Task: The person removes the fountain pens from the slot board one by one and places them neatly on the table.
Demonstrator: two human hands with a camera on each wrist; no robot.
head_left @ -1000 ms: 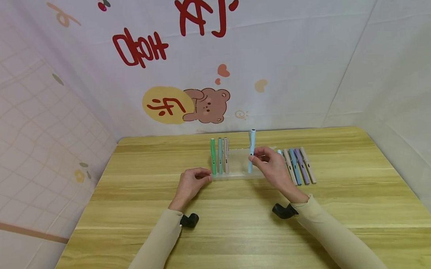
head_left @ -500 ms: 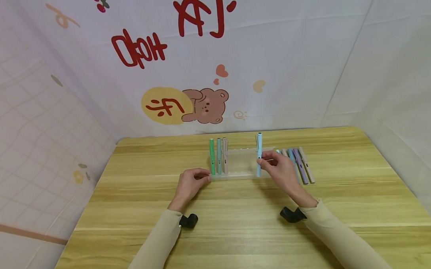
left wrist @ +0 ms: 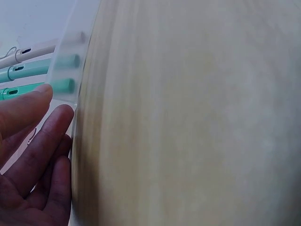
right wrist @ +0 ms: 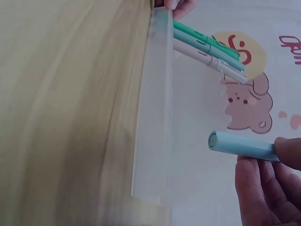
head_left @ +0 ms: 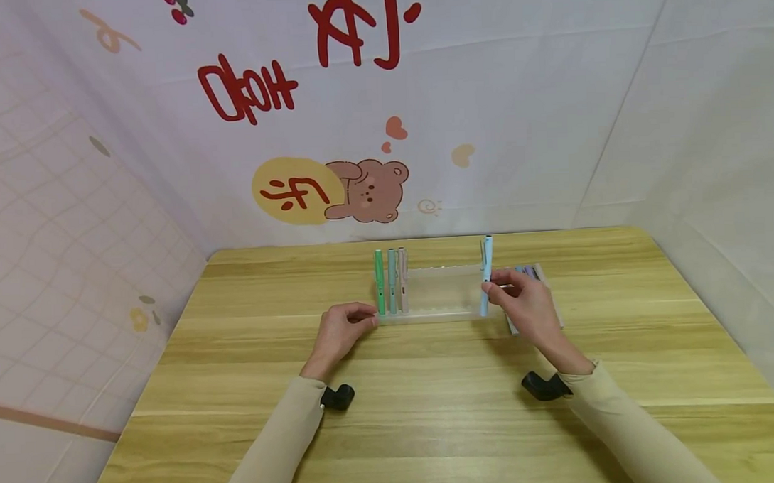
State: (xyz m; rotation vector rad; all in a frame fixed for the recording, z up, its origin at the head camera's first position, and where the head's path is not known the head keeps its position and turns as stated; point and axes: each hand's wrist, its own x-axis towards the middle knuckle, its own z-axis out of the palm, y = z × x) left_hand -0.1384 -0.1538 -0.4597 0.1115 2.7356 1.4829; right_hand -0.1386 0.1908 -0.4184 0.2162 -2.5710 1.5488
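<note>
A clear pen stand [head_left: 443, 291] stands on the table, with a green pen [head_left: 380, 283], a teal pen [head_left: 392, 282] and a pale pinkish pen [head_left: 403, 282] upright at its left end. My left hand [head_left: 345, 335] holds the stand's left end by the corner, thumb and forefinger at the edge beside the green pen. My right hand [head_left: 529, 309] pinches a light blue pen [head_left: 486, 261] between thumb and fingers, upright at the stand's right end. In the right wrist view, the light blue pen's lower end [right wrist: 214, 140] shows apart from the stand's front lip [right wrist: 153, 117].
Several more pens [head_left: 539, 272] lie side by side on the wooden table [head_left: 406, 411] to the right, mostly hidden behind my right hand. A printed white cloth [head_left: 524, 123] hangs behind the table and along its sides.
My right hand has carried the light blue pen rightward along the stand to its right end, now covering more of the lying pens. My left hand has stayed at the left end.
</note>
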